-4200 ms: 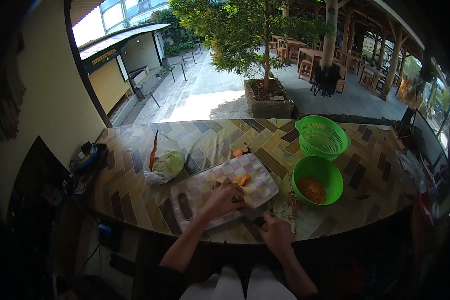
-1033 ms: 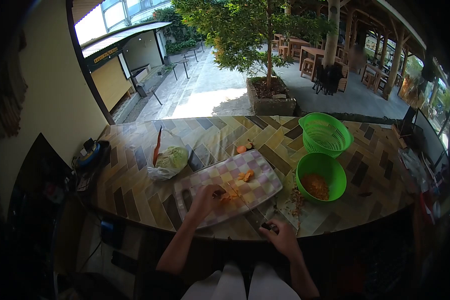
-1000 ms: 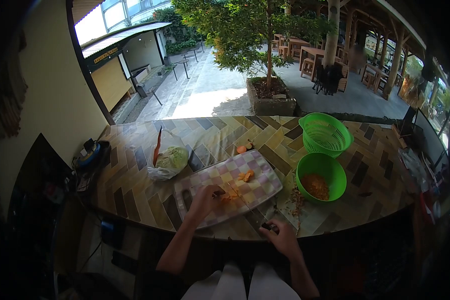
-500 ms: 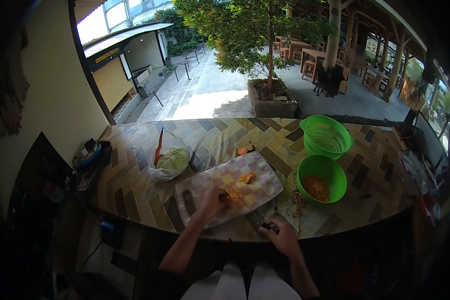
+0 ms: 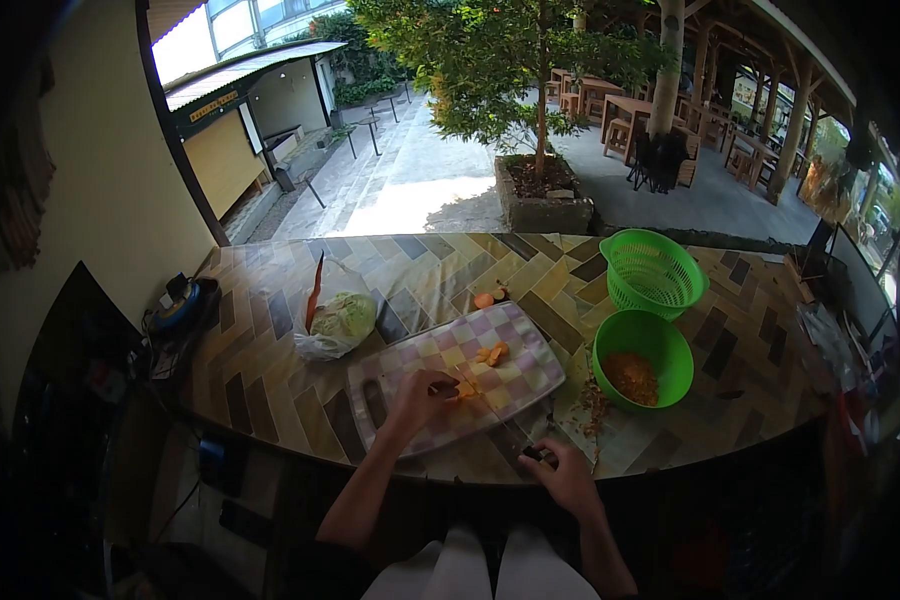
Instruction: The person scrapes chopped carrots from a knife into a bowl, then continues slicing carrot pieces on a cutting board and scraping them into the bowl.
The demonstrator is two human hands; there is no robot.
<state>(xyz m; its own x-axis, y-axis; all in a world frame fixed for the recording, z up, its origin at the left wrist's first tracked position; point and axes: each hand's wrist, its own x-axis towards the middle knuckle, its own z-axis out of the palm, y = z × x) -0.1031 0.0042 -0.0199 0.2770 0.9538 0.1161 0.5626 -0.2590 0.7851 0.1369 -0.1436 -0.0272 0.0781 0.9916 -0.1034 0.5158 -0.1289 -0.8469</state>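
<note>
On a pink-and-white checked rectangular cutting board (image 5: 523, 375), near the tabletop's (image 5: 260, 400) front edge, lie small orange vegetable pieces (image 5: 466, 391); more sit toward the board's far-right end. The left hand (image 5: 426, 397) curls beside the near pieces; whether its fingers grip anything cannot be told. The right hand (image 5: 567, 473), at the tabletop's front edge, has its fingers wrapped round the dark handle of a thin-bladed knife (image 5: 518, 436), blade crossing the board's near edge. The pieces look light, firm, perhaps slick: best pinched with tucked fingertips. The knife, likely stiff, suits a handle-only hold.
</note>
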